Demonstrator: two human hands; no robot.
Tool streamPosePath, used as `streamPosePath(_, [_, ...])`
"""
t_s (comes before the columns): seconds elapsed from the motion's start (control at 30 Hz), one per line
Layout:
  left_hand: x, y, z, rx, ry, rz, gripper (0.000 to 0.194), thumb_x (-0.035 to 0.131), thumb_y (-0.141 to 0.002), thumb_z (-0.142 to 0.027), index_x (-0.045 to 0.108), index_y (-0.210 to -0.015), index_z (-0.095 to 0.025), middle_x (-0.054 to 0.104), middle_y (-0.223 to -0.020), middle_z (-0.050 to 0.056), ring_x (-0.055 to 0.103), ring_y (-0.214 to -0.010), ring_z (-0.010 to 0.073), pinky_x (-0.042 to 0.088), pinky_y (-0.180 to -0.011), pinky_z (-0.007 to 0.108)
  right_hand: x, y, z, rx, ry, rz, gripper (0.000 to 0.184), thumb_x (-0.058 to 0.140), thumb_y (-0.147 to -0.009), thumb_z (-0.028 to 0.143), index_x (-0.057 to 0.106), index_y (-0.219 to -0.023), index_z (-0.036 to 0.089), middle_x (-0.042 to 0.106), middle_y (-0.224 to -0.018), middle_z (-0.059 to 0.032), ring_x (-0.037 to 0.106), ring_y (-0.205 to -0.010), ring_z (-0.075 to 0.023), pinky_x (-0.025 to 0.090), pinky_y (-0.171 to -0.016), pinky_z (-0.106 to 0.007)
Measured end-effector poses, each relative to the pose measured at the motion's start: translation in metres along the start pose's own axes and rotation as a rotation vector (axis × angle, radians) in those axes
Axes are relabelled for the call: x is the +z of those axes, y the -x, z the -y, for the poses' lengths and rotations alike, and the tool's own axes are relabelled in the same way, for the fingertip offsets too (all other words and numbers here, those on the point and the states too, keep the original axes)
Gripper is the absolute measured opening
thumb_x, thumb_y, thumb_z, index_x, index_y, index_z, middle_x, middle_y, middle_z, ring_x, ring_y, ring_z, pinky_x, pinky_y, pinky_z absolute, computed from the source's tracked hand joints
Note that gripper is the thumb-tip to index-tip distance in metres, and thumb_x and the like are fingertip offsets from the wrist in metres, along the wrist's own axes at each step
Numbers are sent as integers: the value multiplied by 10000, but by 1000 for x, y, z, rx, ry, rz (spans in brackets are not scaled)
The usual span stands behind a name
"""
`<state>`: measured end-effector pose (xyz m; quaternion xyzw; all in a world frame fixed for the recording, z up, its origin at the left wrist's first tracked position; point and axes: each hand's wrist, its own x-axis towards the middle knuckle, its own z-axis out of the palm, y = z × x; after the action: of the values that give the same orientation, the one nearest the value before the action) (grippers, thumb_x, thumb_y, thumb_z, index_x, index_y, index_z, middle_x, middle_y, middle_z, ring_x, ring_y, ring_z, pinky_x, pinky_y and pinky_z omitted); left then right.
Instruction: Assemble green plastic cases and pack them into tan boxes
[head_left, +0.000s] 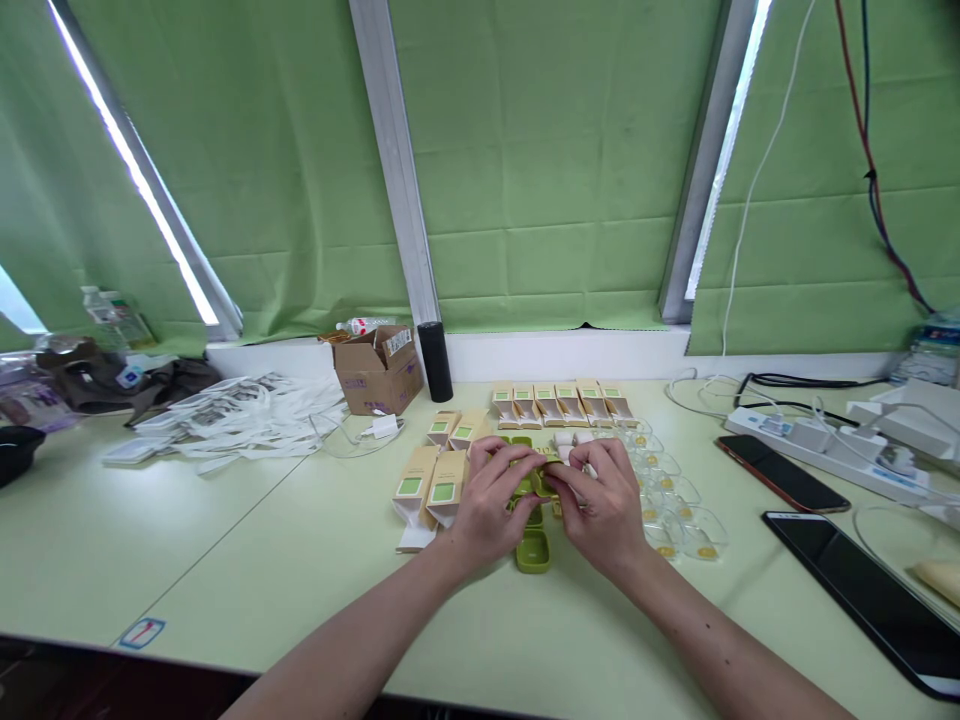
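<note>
My left hand (486,505) and my right hand (606,502) meet over the middle of the table, fingers closed on one small olive-green case (543,486). Its far edge is pinched between both thumbs and fingertips, and the fingers cover much of it. Below it, more green cases stand in a column, the nearest an open square one (533,552). Left of my left hand lie beige cartons (447,482) with green windows and opened flaps. Small white pieces (574,440) sit just beyond my right hand. Clear plastic covers (694,530) with yellow spots are grouped to its right.
A row of beige cartons (559,405) stands at the back. Farther left are a cardboard box (377,370), a black cylinder (435,362) and a pile of white straps (247,415). On the right lie two phones (780,472), a power strip (832,452) and loose cables.
</note>
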<state>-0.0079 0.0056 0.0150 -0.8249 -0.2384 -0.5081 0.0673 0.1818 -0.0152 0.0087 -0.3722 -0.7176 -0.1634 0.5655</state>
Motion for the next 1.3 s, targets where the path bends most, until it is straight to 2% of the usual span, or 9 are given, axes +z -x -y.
streamPosePath(0.3, [0, 0, -1, -15, -26, 3, 382, 712, -942, -132, 705, -1309, -237, 752, -1189, 105, 574, -1122, 303, 509, -969, 492, 1, -2, 3, 6, -3, -16, 217, 650, -949, 80, 765, -931, 263, 612, -852, -64, 516, -874, -253, 492, -731, -411])
streamPosePath(0.63, [1, -2, -2, -6, -37, -58, 372, 739, -912, -104, 712, -1268, -210, 762, -1166, 101, 568, -1099, 292, 515, -938, 462, 2, -3, 5, -48, 16, -63, 175, 658, -962, 76, 733, -907, 224, 630, -843, -56, 515, -873, -230, 468, -757, -387])
streamPosePath(1.3, [1, -3, -1, -49, -13, -77, 349, 762, -913, -133, 715, -1252, -207, 761, -1145, 100, 554, -1098, 294, 509, -927, 472, -1, -2, 6, -116, 38, -106, 179, 664, -953, 55, 700, -942, 230, 624, -827, -58, 521, -862, -234, 474, -756, -385])
